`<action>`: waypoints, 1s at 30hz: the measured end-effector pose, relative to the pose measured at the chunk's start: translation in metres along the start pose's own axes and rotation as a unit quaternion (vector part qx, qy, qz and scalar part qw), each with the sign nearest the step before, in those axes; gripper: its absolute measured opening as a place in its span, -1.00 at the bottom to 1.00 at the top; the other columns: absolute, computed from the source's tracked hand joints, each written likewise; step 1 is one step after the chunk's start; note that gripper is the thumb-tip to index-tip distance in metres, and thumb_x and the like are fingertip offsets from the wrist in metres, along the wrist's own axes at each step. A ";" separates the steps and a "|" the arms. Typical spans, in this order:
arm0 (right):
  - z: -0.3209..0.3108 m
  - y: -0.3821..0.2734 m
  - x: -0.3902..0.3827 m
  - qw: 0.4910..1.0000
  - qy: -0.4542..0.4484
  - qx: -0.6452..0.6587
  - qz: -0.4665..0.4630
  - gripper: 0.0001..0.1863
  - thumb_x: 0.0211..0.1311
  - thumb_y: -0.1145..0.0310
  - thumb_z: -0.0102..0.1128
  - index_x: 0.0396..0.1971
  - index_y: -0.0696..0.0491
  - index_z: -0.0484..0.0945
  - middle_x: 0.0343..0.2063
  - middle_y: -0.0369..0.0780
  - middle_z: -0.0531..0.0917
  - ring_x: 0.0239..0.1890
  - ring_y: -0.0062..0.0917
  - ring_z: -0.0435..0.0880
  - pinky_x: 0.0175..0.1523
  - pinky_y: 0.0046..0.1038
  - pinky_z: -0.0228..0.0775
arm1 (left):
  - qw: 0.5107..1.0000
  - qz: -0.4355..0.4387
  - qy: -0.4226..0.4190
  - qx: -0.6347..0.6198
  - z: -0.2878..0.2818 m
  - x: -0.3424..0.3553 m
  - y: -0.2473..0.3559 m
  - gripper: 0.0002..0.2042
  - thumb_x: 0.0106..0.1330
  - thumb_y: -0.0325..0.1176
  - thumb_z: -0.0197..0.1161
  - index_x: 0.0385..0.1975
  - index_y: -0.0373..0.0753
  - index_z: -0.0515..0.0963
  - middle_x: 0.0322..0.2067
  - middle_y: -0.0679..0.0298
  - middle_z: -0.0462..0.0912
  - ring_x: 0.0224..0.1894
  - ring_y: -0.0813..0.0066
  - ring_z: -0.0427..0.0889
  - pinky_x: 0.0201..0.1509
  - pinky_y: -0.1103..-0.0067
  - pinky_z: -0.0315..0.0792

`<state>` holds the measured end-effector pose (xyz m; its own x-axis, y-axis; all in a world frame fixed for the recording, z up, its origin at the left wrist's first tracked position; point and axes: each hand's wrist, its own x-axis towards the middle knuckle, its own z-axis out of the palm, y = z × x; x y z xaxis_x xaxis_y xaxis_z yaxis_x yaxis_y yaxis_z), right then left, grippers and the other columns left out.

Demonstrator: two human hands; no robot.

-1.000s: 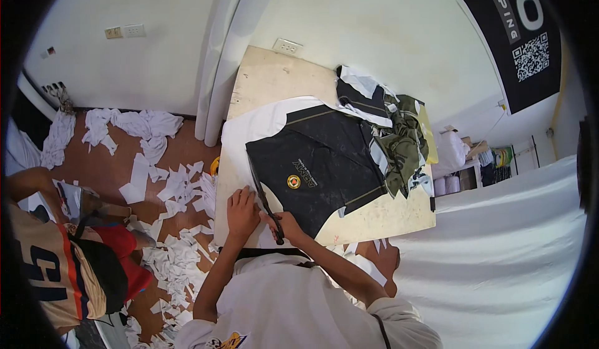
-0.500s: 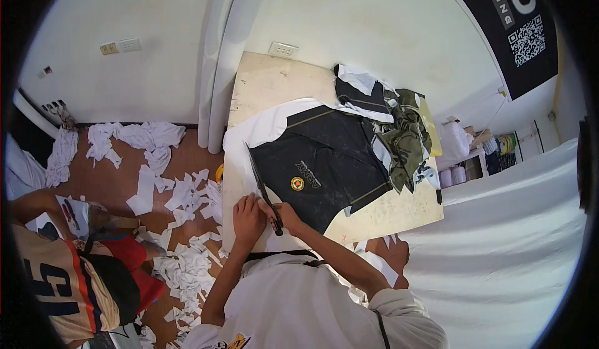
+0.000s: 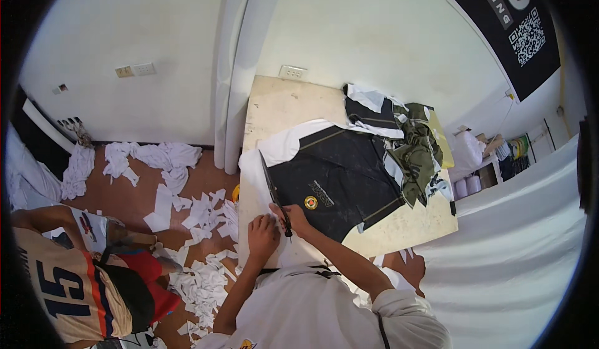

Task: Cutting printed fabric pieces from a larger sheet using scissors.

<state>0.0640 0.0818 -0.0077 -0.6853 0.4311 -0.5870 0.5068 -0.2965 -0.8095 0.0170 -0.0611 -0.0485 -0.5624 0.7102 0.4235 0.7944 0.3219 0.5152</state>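
Observation:
A black printed fabric panel (image 3: 337, 171) with a small round yellow badge lies over a white sheet (image 3: 258, 165) on the pale worktable (image 3: 287, 99). My right hand (image 3: 293, 222) is closed on the handles of long black scissors (image 3: 269, 180), whose blades run along the panel's left edge, pointing away from me. My left hand (image 3: 264, 235) lies just left and below the handles on the white material, fingers apart and slightly curled, holding nothing that shows.
Crumpled olive, black and white fabric (image 3: 418, 158) is heaped at the table's right. At lower left a co-worker (image 3: 75, 274) bends low beside white scraps (image 3: 199, 286) strewn over the floor. White draped cloth (image 3: 505, 236) fills the right; shelving (image 3: 490, 171) stands behind.
My right hand and the scissors have moved forward along the panel's left edge, now above my left hand's fingers. The whole view has shifted, putting the table lower in the picture.

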 end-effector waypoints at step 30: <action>-0.211 0.107 -0.095 0.785 0.472 -0.341 -0.212 -0.49 -0.01 0.15 0.52 -0.18 0.12 0.50 -0.35 -0.05 0.63 -0.27 -0.01 0.64 -0.19 -0.08 0.46 | 0.859 -0.068 -0.503 0.068 -0.035 0.004 0.097 -0.65 0.30 -0.09 0.22 0.01 -0.04 0.65 0.01 0.06 0.65 0.05 0.09 0.62 0.14 0.19 0.45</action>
<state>0.2938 0.1893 -0.0359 -0.3383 0.9028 0.2657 0.7208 0.4301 -0.5436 0.0839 -0.0488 0.0293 -0.2249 0.8197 -0.5268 0.7950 0.4670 0.3872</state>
